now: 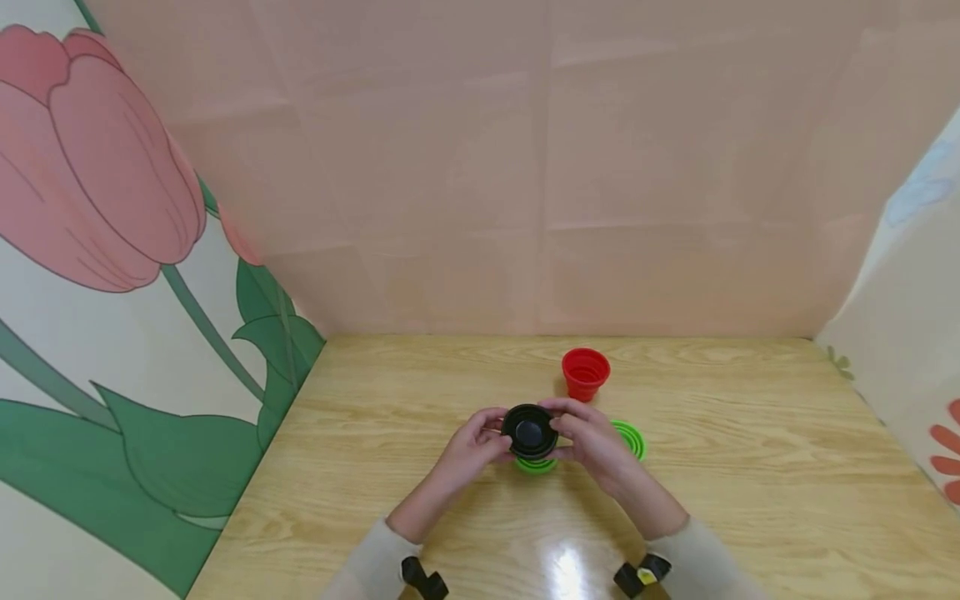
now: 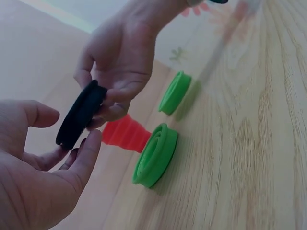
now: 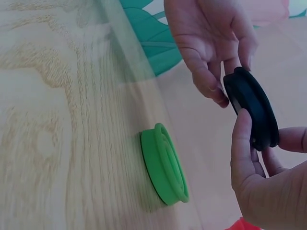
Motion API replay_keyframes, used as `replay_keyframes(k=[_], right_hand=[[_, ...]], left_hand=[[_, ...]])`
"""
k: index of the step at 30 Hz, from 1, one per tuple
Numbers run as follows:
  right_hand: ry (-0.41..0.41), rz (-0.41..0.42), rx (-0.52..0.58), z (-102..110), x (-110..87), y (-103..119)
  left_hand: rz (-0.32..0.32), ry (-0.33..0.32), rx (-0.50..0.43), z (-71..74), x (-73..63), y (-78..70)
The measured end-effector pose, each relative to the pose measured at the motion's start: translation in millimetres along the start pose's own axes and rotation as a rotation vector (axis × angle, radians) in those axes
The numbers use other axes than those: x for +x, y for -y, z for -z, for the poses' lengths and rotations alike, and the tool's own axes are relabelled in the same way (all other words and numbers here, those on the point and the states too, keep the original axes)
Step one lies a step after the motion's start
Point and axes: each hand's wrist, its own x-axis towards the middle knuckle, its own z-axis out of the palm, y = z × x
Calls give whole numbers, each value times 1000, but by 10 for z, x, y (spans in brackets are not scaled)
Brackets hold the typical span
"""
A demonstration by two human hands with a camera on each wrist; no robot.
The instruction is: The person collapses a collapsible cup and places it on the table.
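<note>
Both hands hold a black collapsible cup (image 1: 529, 433), folded flat into a ringed disc, above the table. The right hand (image 1: 600, 446) pinches its right side between thumb and fingers, as the right wrist view also shows. At the opposite edge is the left hand (image 1: 471, 452), its fingertips at the cup's rim and its thumb close against the near side. Under the black cup, a flattened green cup (image 1: 536, 467) lies on the table, partly hidden. Another flattened green cup (image 1: 632, 440) sits beyond the right hand, which covers part of it.
A red cup (image 1: 585, 372) stands expanded on the wooden table (image 1: 750, 450), farther back. Behind the table rises a plain pinkish backdrop (image 1: 540, 167). Panels with printed flowers flank it, a large tulip (image 1: 112, 158) on the left one.
</note>
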Motion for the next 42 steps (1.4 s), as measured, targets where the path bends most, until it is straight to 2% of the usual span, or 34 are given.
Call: replay_keyframes(k=[7, 16, 23, 28, 35, 42], right_hand=[[27, 9, -50, -92, 96, -37], [60, 13, -76, -181, 211, -74], [92, 20, -120, -267, 266, -65], [89, 24, -161, -327, 304, -88], [63, -1, -163, -399, 380, -156], [74, -18, -156, -497, 418, -173]], left_hand=[[-15, -16, 9, 94, -21, 14], [18, -57, 0, 227, -36, 35], [23, -58, 13, 366, -36, 47], [30, -52, 11, 457, -12, 109], [15, -50, 18, 561, -1, 158], [48, -69, 42, 658, -18, 180]])
